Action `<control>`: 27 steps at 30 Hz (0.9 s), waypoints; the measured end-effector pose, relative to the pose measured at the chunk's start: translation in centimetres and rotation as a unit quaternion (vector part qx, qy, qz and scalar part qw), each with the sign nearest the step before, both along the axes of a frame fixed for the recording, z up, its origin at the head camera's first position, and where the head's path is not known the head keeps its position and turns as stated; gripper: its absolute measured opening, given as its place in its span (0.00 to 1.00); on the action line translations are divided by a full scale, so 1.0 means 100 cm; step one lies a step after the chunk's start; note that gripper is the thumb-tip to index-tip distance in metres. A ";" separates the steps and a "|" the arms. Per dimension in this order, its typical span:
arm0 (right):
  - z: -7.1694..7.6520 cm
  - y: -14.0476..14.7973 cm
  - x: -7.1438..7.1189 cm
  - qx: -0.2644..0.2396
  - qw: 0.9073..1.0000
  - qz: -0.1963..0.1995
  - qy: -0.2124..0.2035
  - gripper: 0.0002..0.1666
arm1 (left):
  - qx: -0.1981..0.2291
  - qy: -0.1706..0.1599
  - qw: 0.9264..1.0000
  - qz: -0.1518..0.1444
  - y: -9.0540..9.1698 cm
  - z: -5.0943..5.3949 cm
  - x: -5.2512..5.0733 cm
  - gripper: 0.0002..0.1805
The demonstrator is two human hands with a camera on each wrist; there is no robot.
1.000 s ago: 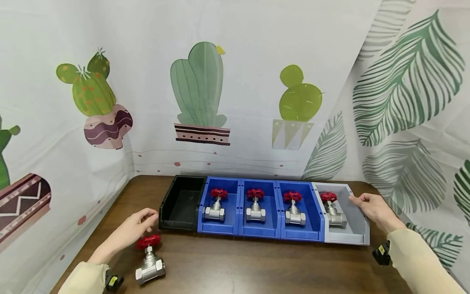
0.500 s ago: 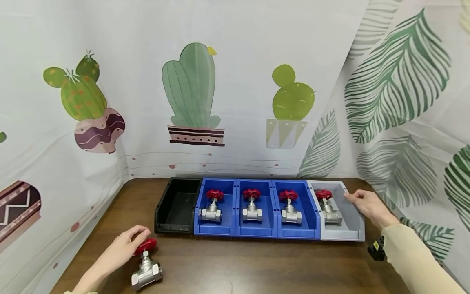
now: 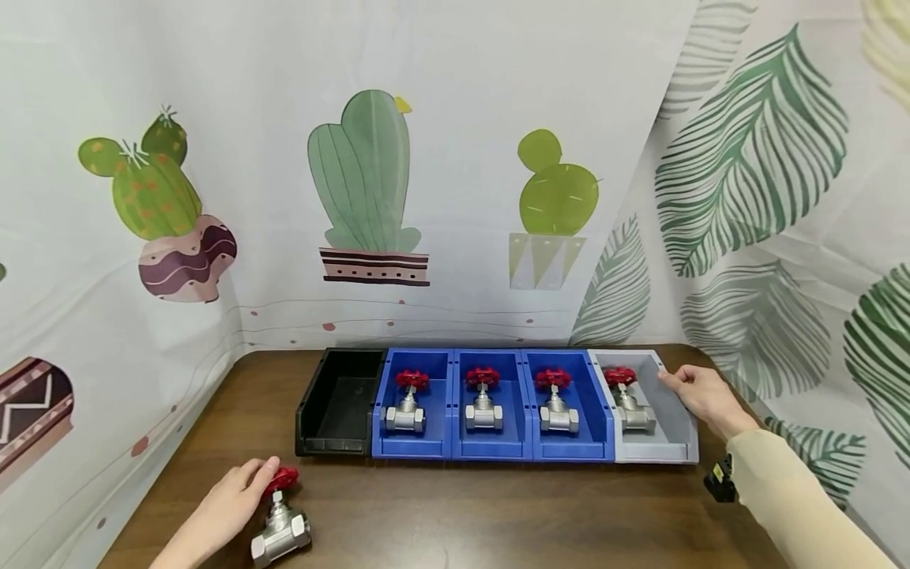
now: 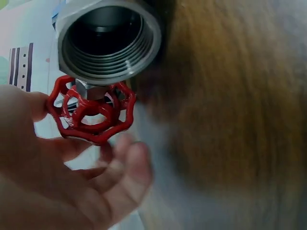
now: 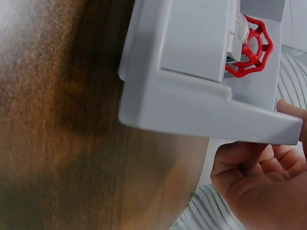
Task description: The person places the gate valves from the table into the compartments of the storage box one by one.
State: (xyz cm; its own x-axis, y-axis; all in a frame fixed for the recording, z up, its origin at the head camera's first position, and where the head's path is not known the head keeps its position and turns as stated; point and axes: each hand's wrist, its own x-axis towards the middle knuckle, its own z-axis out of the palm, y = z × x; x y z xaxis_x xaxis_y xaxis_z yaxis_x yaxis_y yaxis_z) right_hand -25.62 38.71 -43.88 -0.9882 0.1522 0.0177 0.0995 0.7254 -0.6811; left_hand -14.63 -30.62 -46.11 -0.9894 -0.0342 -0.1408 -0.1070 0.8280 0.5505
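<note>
At the left front, my left hand (image 3: pixel 224 506) has its fingers at the red handwheel of a steel handwheel valve (image 3: pixel 283 531). In the left wrist view its digits pinch the rim of the handwheel (image 4: pixel 93 115), while the threaded end of the body points toward the camera. The valve tilts on the table, its wheel to the back. My right hand (image 3: pixel 711 395) pinches the right side wall of the grey bin (image 3: pixel 671 411), with fingers on both sides of the rim. Inside that bin lies another valve (image 3: pixel 631 407).
Left of the grey bin stand blue bins (image 3: pixel 419 446) in a row, each with a valve (image 3: pixel 484 407) in it. A black bin (image 3: pixel 337 444) with nothing in it ends the row. Behind the wooden table (image 3: pixel 455 514) hangs a printed curtain (image 3: pixel 462 158).
My left hand has come down and toward me from beside the black bin to the loose valve's handwheel. The right hand stays on the grey bin. The head view has shifted slightly.
</note>
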 end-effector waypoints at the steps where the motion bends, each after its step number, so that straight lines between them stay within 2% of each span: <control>1: 0.000 -0.001 0.000 0.000 1.000 0.000 0.001 0.26 | 0.002 -0.020 1.000 0.005 0.000 0.000 0.001 0.37; 3: 0.000 -0.002 0.000 0.000 1.000 -0.002 0.005 0.26 | 0.021 -0.057 0.998 0.019 0.001 0.000 0.004 0.41; 5: 0.000 -0.002 0.001 0.001 1.000 -0.003 0.010 0.25 | 0.043 -0.078 0.995 0.040 0.002 0.000 0.008 0.42; 10: 0.000 -0.003 0.001 -0.002 1.000 -0.005 0.013 0.25 | 0.115 -0.066 0.989 0.069 0.003 -0.002 0.011 0.40; 12: -0.001 -0.004 0.001 -0.003 1.000 -0.005 0.013 0.25 | 0.153 -0.064 0.983 0.077 0.000 -0.005 0.012 0.39; 14: -0.001 -0.004 0.002 -0.004 1.000 -0.004 0.015 0.25 | 0.192 -0.068 0.976 0.071 -0.003 -0.007 0.012 0.39; 18: 0.000 -0.004 0.003 -0.006 1.000 -0.002 0.019 0.25 | 0.277 -0.080 0.956 0.047 -0.006 -0.008 0.012 0.39; 21: 0.000 -0.003 0.003 -0.007 1.000 -0.002 0.023 0.25 | 0.307 -0.081 0.948 0.036 -0.004 -0.008 0.011 0.37; 23: 0.000 -0.002 0.003 -0.006 1.000 -0.002 0.026 0.25 | 0.301 -0.077 0.950 0.038 -0.001 -0.008 0.010 0.37; 27: -0.002 -0.003 0.001 -0.009 1.000 -0.001 0.020 0.26 | 0.269 -0.068 0.959 0.054 0.007 -0.008 0.008 0.36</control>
State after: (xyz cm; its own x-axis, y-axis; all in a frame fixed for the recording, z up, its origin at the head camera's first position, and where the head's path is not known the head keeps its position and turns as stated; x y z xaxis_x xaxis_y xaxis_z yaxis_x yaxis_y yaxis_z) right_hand -25.53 38.45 -44.04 -0.9864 0.1545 0.0555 0.0726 0.7135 -0.6968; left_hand -13.81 -29.90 -46.87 -0.9556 -0.0214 -0.2938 -0.2766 0.4080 0.8701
